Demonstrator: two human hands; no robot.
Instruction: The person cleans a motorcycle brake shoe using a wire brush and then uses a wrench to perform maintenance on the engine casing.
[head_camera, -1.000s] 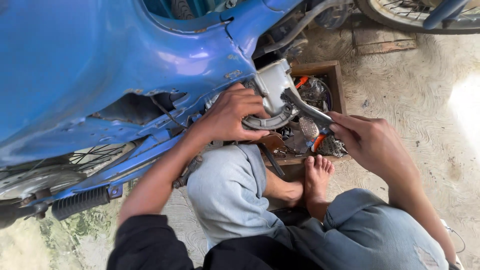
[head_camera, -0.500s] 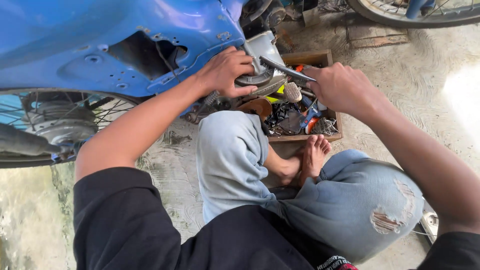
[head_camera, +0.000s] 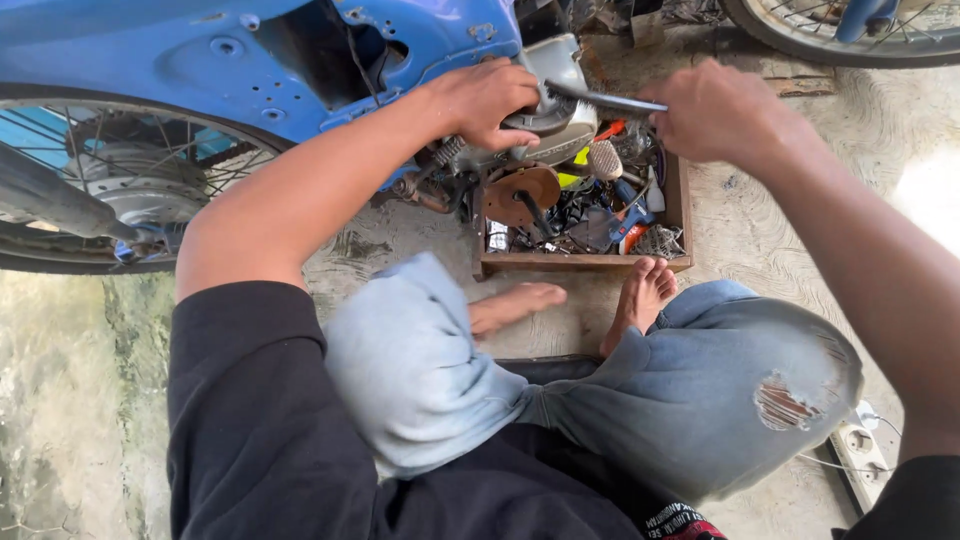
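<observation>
Left hand (head_camera: 485, 100) is clamping its grip on the grey metal engine part (head_camera: 555, 110) under the blue motorbike (head_camera: 250, 60) | right hand (head_camera: 725, 110) is closing round the long tool (head_camera: 605, 99) above the wooden box (head_camera: 585, 262) | judged: part stiff, heavy, likely greasy; hold its rim.

Left hand (head_camera: 485, 100) clamped over grey engine part (head_camera: 556, 105) under blue motorbike body (head_camera: 200, 60), top centre. Right hand (head_camera: 722, 110) closed on dark metal tool (head_camera: 605, 100) reaching it. Below, wooden toolbox (head_camera: 585, 263); bare feet lower centre.
</observation>
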